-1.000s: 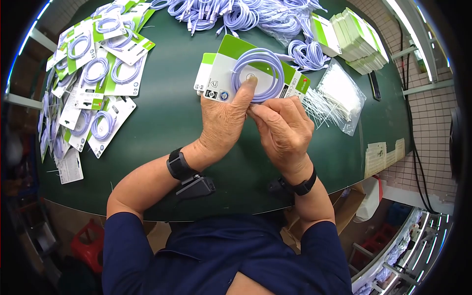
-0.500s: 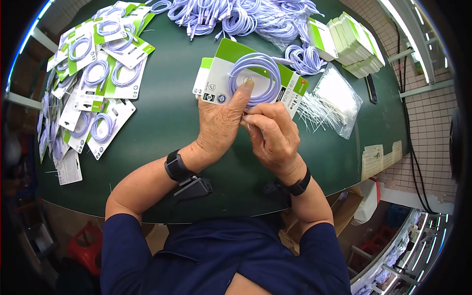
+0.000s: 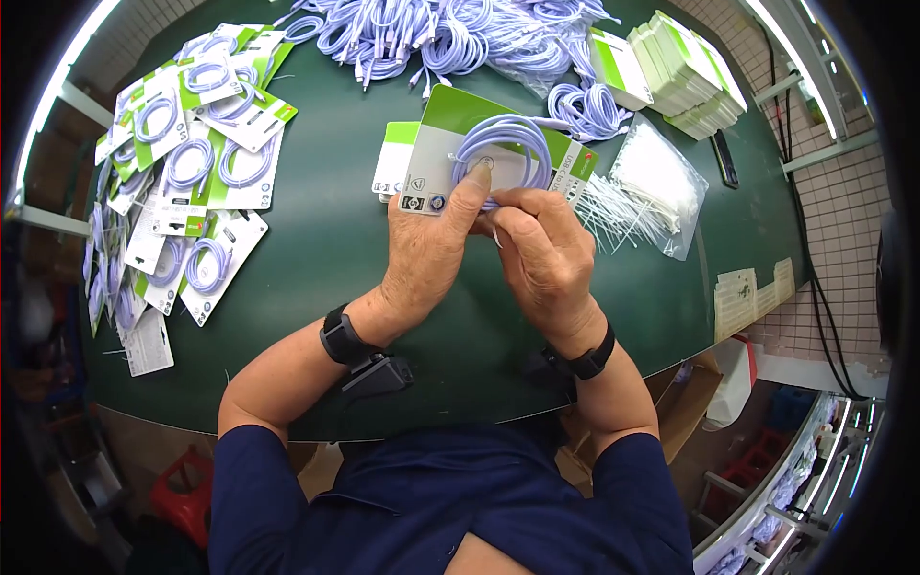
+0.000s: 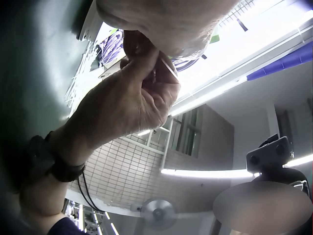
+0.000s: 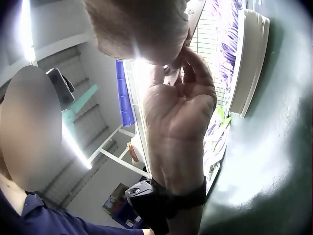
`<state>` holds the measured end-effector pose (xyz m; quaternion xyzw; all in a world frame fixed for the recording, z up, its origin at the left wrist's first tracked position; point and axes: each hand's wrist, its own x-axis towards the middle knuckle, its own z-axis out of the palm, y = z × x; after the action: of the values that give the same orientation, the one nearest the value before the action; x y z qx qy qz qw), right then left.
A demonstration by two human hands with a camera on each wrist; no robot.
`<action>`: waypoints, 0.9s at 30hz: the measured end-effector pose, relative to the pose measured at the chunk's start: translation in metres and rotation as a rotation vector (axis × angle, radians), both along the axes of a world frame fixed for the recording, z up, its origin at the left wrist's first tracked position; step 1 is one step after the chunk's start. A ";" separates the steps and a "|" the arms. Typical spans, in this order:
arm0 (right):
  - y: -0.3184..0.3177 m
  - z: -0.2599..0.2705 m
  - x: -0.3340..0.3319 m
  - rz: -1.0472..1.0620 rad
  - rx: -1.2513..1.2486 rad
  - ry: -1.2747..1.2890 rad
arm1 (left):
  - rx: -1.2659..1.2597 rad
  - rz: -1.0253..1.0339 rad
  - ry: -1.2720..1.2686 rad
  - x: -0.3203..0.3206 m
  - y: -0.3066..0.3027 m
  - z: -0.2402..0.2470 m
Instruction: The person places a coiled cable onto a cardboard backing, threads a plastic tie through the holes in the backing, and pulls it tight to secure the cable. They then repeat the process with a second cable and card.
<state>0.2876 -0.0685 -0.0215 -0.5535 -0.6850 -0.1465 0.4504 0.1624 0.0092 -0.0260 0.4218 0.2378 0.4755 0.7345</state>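
My left hand (image 3: 422, 249) grips a white and green cable card (image 3: 436, 144), its thumb pressing on a coiled lilac cable (image 3: 541, 158) that lies across the card. At the card's lower edge, my right hand (image 3: 548, 259) pinches a thin white cable tie (image 3: 497, 238) between thumb and fingers, close beside the left hand. The tie's thin end also shows in the left wrist view by the right hand (image 4: 127, 93). Behind the held card, another card (image 3: 393, 158) shows at its left. The left hand's fingers are hidden under the card.
Carded cables (image 3: 187, 163) are heaped at the left of the green table (image 3: 316, 220). Loose lilac cables (image 3: 460, 43) lie at the back. Stacked cards (image 3: 676, 72) stand at the back right, near a bag of white cable ties (image 3: 661, 182) and a dark slim object (image 3: 724, 158).
My right hand first drew in toward the left thumb, then shifted back right and up slightly. More of the tie's end now shows below its fingers. The left hand keeps its grip.
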 end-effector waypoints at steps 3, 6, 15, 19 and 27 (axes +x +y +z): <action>-0.003 0.000 -0.002 -0.035 -0.014 0.013 | 0.052 -0.015 0.055 -0.002 0.003 -0.003; -0.007 0.000 -0.008 -0.093 -0.073 0.023 | 0.077 -0.024 0.090 -0.001 0.005 -0.011; -0.003 -0.005 -0.008 -0.016 -0.025 0.139 | 0.090 0.006 0.111 0.000 0.007 -0.002; -0.003 -0.004 -0.009 -0.021 0.080 0.075 | 0.226 0.053 0.113 -0.001 0.011 -0.001; -0.007 -0.003 -0.013 0.005 0.118 0.033 | 0.142 0.049 0.039 -0.002 0.006 0.010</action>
<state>0.2747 -0.0758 -0.0240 -0.5266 -0.6692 -0.1763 0.4937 0.1606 0.0153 -0.0164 0.4760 0.2279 0.5010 0.6860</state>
